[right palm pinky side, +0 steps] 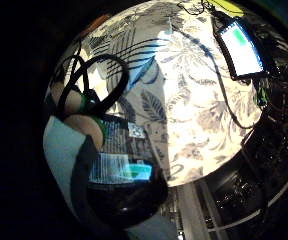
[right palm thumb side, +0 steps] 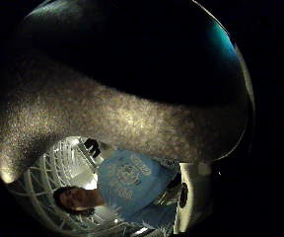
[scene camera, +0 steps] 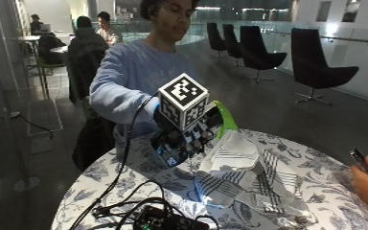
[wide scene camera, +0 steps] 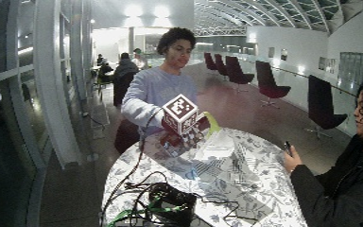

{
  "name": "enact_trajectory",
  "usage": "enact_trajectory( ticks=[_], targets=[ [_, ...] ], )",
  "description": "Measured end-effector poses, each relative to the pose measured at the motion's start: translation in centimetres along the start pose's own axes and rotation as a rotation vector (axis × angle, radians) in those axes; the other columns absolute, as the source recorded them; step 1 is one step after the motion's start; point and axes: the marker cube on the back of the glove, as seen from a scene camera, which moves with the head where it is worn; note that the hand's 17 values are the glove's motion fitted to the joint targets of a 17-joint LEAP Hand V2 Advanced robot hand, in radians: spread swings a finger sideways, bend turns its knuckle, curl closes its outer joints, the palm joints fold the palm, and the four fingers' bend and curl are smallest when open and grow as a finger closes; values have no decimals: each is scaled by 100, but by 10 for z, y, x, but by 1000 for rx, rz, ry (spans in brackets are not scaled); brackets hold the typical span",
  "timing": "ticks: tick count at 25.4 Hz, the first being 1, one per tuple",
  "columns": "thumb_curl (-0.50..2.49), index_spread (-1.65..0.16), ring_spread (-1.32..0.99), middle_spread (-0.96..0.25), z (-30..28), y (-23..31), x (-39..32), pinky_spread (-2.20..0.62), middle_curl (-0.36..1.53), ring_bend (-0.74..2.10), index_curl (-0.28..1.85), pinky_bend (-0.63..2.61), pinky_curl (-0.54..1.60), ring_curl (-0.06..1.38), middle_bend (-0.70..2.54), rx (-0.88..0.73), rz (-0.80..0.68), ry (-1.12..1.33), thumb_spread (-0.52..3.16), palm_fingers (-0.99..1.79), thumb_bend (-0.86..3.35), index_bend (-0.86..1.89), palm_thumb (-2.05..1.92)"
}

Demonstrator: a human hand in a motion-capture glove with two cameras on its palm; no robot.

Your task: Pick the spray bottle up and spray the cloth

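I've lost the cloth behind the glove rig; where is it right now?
In the outside view the cloth lies crumpled on the floral round table, just beside the gloved right hand, on the side where the spray bottle sticks out.

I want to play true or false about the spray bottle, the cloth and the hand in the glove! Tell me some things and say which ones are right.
1. The gloved right hand holds the spray bottle up above the table. True.
2. The spray bottle has a red top. False: the part that shows is green.
3. The cloth lies on the table beside the hand. True.
4. The cloth is plain black. False: it is white with dark stripes.
5. The table top has a leaf and flower pattern. True.
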Motion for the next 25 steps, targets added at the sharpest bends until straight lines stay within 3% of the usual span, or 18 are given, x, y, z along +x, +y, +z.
enact_trajectory(
  ticks=[5, 17, 25],
  targets=[
    [61, -26, -8, -9, -2, -23, -25, -19, 43, 50, 33, 50, 42, 39, 23, 13, 48, -40, 66, 118, -3, 13, 97],
    [62, -26, -8, -8, 6, -3, -4, -17, 44, 51, 34, 50, 41, 39, 23, -31, 16, 14, 66, 118, -3, 13, 97],
    [63, -25, -8, -8, 8, -2, -26, -16, 44, 52, 34, 50, 41, 40, 23, 130, -129, -159, 66, 118, -3, 12, 97]
  ],
)
